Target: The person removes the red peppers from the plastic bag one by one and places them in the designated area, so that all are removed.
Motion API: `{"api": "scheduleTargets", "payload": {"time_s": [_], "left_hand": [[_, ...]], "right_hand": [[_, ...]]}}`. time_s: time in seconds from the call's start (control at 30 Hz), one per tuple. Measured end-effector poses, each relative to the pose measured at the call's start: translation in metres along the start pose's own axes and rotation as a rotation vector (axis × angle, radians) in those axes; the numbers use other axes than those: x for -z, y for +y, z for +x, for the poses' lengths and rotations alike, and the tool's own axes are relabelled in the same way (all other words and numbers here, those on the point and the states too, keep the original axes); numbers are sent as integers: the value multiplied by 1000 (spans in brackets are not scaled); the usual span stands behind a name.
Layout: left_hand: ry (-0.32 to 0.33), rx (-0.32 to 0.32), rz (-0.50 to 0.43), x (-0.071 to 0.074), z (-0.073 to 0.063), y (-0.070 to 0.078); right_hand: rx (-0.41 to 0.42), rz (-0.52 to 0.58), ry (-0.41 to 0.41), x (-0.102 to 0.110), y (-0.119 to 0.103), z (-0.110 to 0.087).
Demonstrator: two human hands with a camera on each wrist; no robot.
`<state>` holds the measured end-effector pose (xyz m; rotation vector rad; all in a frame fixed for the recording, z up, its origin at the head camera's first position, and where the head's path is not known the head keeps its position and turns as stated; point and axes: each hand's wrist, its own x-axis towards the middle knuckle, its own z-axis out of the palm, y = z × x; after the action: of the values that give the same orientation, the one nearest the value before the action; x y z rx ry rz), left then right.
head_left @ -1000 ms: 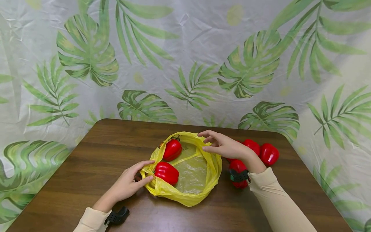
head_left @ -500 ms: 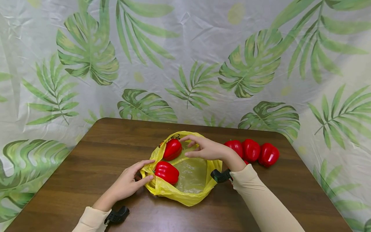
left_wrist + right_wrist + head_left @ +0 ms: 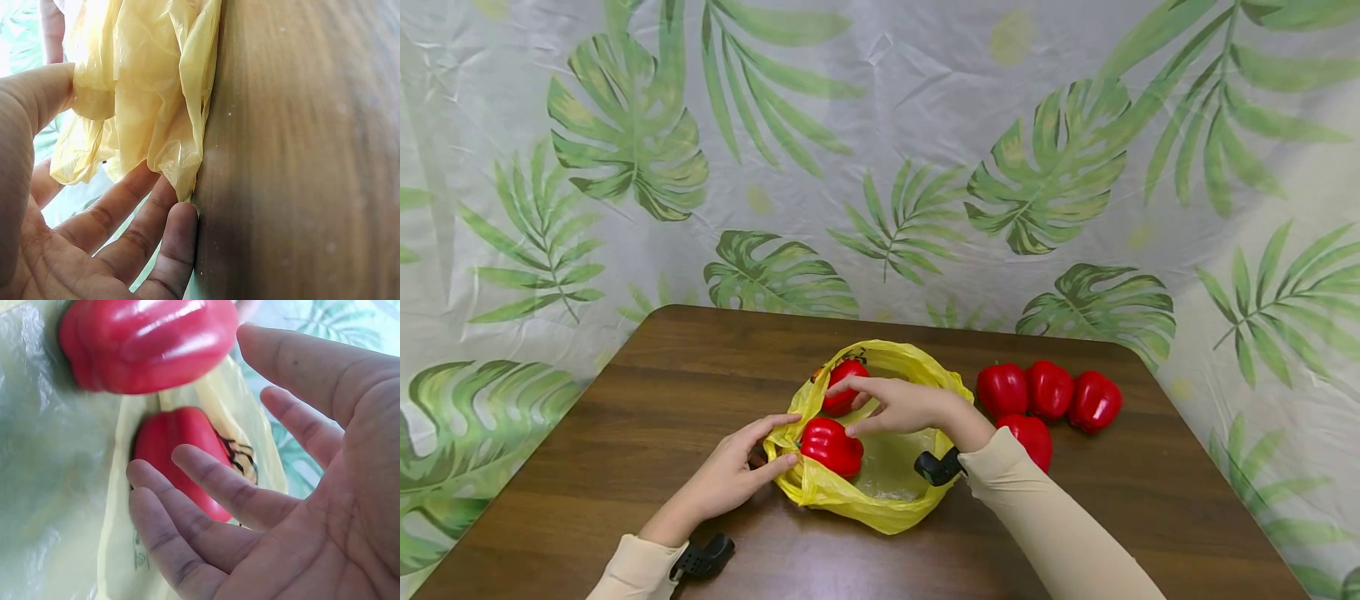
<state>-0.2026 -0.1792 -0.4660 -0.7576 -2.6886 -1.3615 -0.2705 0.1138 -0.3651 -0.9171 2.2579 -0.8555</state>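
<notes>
A yellow plastic bag (image 3: 917,496) lies with its mouth wide, two red bell peppers inside at its left. My left hand (image 3: 733,467) holds the bag's left rim; in the left wrist view the thumb tip shows through the plastic (image 3: 134,69) and other fingers touch it from outside. Over the bag hovers my right hand (image 3: 898,406), fingers spread and slightly bent, nothing in them. Its thumb is close to the front bell pepper (image 3: 833,450); contact is unclear. Its fingers partly cover the back bell pepper (image 3: 842,400), also visible beyond them in the right wrist view.
Several more red bell peppers (image 3: 1049,390) sit together on the brown wooden table (image 3: 700,367), right of the bag. The right sleeve partly covers the nearest one (image 3: 1032,437). A leaf-patterned cloth (image 3: 895,125) hangs behind the table.
My right hand has moved left, from the bag's right rim to over the two bell peppers inside. The left hand, the bag and the peppers have stayed in place.
</notes>
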Motion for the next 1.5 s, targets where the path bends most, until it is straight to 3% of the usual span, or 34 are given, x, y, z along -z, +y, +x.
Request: {"api": "scheduleTargets", "payload": {"time_s": [0.57,0.97,1.5], "left_hand": [[-4,-6,-5,0,0,-1],[-9,4,-4,0,-1,-1],[-2,0,-1,0,-1,0]], "right_hand": [[-16,-94,-39,-22,-8,17],[-15,-17,-47,-24,-2,16],[-53,7,-70,-26,-5,15]]}}
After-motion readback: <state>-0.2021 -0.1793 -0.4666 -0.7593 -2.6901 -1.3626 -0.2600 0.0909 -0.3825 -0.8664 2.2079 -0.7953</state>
